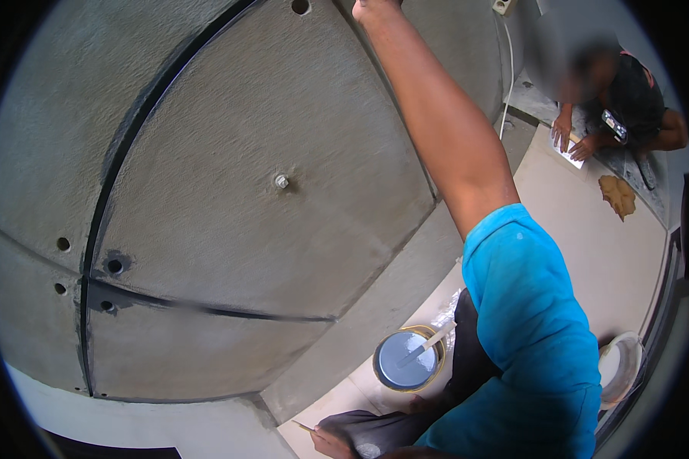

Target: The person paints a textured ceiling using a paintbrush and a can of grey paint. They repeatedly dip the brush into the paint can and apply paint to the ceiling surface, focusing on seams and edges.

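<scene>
My right arm, in a blue sleeve, stretches up along a grey cement-coated wall. At the top edge my right hand is cut off beside a groove line, so its fingers are hidden. Low in the picture, my left hand is closed near my dark-trousered knee, with a thin stick poking out of it. Between my legs and the wall stands a round bucket of grey paint. A flat light-coloured stirring stick leans in the paint. Black painted lines cross the wall.
Several round holes and a small white fitting mark the wall. At the far right a person crouches, both hands on a white piece. A brown scrap lies on the pale floor. A white bucket stands right.
</scene>
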The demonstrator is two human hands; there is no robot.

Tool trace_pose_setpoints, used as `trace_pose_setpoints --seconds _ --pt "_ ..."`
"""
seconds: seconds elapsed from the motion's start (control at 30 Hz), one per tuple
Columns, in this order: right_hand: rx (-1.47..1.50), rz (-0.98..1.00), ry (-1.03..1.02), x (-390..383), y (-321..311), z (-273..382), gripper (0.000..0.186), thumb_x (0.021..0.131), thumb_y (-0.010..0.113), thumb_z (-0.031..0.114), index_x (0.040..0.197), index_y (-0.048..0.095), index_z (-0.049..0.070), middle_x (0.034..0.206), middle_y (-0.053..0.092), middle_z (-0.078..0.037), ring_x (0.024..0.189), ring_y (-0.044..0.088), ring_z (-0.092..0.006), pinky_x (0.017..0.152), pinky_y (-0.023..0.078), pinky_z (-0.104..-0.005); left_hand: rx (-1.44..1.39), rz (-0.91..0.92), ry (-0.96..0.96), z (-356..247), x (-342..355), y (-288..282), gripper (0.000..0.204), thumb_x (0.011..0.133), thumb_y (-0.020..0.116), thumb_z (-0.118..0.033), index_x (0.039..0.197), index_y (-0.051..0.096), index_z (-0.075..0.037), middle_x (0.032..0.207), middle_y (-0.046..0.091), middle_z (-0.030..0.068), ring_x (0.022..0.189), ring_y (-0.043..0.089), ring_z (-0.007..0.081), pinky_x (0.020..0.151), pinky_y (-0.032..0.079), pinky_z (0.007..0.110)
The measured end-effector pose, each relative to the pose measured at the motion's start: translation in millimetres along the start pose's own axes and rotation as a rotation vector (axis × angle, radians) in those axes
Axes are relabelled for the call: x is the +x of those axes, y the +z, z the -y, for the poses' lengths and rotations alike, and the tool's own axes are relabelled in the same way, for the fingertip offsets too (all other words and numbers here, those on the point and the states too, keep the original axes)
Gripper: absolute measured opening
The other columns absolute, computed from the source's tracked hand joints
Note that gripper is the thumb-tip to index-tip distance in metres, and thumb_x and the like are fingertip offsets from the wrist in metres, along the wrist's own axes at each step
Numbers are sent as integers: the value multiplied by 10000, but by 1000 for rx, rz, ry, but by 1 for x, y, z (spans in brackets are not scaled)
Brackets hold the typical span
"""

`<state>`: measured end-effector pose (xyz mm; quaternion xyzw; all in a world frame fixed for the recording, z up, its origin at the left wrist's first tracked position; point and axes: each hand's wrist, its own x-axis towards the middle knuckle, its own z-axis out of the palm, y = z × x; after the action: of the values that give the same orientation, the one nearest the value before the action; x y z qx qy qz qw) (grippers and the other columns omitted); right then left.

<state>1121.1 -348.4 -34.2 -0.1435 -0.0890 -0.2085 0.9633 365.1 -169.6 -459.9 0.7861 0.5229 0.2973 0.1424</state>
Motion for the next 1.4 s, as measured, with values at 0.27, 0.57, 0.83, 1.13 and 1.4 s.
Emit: trace_pose_setpoints --seconds 0.27,0.57,0.83,1.13,1.4 --pt "-640 410 -400 12 -78 2 157 874 714 97 1018 725 36 979 742 -48 867 702 -150 776 560 -286 95 179 -9 -14 3 -13 404 1000 474 -349 964 648 13 862 665 268 803 606 471 711 479 520" --pt "-1169 599 -1000 10 11 57 135 826 702 130 923 708 36 851 701 -144 797 699 -326 715 554 -415 -181 -75 -214 -26 9 18 403 1012 442 -325 965 650 17 878 660 289 830 615 487 733 478 536" --pt "-1196 749 -1160 -13 -38 31 119 847 688 82 961 657 68 857 624 -126 755 663 -326 650 535 -426 117 85 -125 -29 -2 -9 401 1015 466 -322 990 647 35 886 644 305 822 599 470 748 469 526" --pt "-1000 560 -714 -5 -16 45 174 857 703 94 1026 698 52 882 713 -85 781 682 -187 668 533 -310 31 30 -144 -32 -1 -5 369 1041 508 -283 1075 653 55 941 658 290 874 609 435 788 484 497" --pt "-477 589 -181 56 -49 41 248 862 709 96 1102 701 35 967 729 -34 828 669 -113 747 542 -264 43 123 -189 -67 0 -13 435 1007 453 -350 903 637 30 806 647 271 764 617 450 697 484 508"
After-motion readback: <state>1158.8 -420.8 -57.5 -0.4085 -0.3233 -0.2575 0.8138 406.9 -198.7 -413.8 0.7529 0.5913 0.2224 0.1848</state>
